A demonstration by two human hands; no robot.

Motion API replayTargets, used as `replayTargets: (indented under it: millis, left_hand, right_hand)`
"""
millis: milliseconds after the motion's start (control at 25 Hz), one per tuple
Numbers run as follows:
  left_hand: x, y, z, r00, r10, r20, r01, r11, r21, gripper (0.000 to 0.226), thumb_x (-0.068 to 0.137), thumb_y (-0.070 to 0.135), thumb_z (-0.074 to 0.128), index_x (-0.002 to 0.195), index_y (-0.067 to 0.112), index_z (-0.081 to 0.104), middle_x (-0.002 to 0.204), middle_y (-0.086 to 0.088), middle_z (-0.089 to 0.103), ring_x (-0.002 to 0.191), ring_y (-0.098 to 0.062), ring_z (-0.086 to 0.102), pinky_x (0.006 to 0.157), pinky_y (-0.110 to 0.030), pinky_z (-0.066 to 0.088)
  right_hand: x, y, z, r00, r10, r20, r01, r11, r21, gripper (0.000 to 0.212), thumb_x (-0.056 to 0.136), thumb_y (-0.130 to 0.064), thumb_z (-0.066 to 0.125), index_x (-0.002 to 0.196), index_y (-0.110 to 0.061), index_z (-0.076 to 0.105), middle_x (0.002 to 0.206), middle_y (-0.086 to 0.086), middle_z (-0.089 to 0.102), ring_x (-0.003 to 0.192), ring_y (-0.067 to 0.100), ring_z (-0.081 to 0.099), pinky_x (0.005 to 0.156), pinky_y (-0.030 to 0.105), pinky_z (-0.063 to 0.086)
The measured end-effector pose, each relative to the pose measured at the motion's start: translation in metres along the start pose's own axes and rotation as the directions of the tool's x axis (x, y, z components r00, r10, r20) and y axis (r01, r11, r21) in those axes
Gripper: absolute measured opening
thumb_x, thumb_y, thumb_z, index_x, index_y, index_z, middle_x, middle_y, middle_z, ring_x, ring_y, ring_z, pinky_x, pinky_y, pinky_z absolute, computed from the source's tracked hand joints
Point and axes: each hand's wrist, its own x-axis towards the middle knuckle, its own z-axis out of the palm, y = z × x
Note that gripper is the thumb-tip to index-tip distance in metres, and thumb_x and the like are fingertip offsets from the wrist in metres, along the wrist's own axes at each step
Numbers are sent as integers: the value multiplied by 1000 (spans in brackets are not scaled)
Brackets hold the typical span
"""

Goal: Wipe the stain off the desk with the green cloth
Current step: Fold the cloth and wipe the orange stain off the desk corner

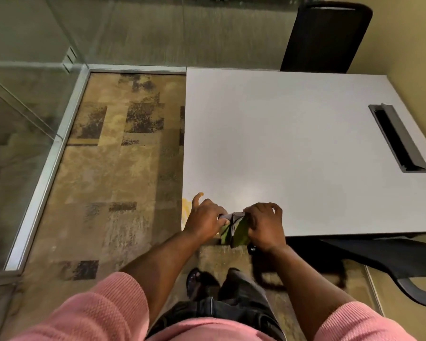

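Note:
A bunched green cloth (236,233) hangs at the near edge of the white desk (293,143), gripped from both sides. My left hand (204,219) holds its left end, with the index finger stretched forward. My right hand (265,225) clutches its right side. A yellow-orange stain (187,205) marks the desk's near left corner, just left of my left hand and partly hidden by it. A small orange smear (200,194) lies beside my fingertip.
A grey cable slot (399,137) is cut into the desk's right side. One black chair (326,35) stands behind the desk, another (389,257) at the near right. Patterned carpet (118,168) and a glass partition frame (47,166) lie to the left.

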Motion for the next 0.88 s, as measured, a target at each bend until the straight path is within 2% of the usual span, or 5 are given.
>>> replayTargets:
  millis: [360, 480, 600, 760, 880]
  left_hand:
    - [46, -26, 43, 980, -172, -99, 173, 985, 2, 23, 96, 25, 61, 117, 26, 71, 123, 7, 72, 128, -19, 57, 126, -52, 9]
    - [51, -25, 69, 971, -170, -171, 184, 980, 71, 45, 94, 18, 48, 137, 19, 61, 152, -3, 55, 147, -23, 45, 127, -54, 13]
    - [49, -7, 94, 980, -137, -143, 153, 982, 107, 60, 97, 24, 47, 155, 12, 40, 169, -7, 26, 159, -25, 17, 128, -49, 5]
    - [50, 18, 134, 983, -177, -44, 181, 974, 136, 76, 98, 44, 41, 162, 11, 18, 173, -8, 3, 160, -26, -2, 127, -47, -1]
    - [61, 14, 156, 971, -238, 8, 234, 961, 148, 84, 97, 51, 41, 164, 12, 10, 173, -10, -3, 160, -26, -7, 128, -49, 4]
  right_hand:
    - [68, 17, 40, 996, -3, 94, -2, 998, 57, 47, 72, -15, 64, 117, -23, 72, 118, 0, 72, 122, 27, 61, 110, 44, 23]
    - [87, 26, 62, 992, -48, 117, 36, 994, 105, 48, 73, -15, 56, 117, -24, 71, 117, -1, 73, 121, 27, 62, 109, 46, 26]
    - [93, 42, 77, 993, -87, 80, 73, 985, 155, 52, 84, -19, 55, 135, -20, 64, 137, 4, 67, 132, 27, 57, 112, 48, 32]
    - [104, 74, 83, 991, -106, 86, 90, 981, 173, 61, 97, -33, 34, 154, -16, 46, 162, 11, 42, 150, 29, 38, 120, 53, 29]
    - [117, 91, 97, 970, -214, 112, 202, 973, 109, 62, 95, -20, 33, 157, -16, 38, 165, 13, 35, 153, 35, 33, 123, 56, 23]
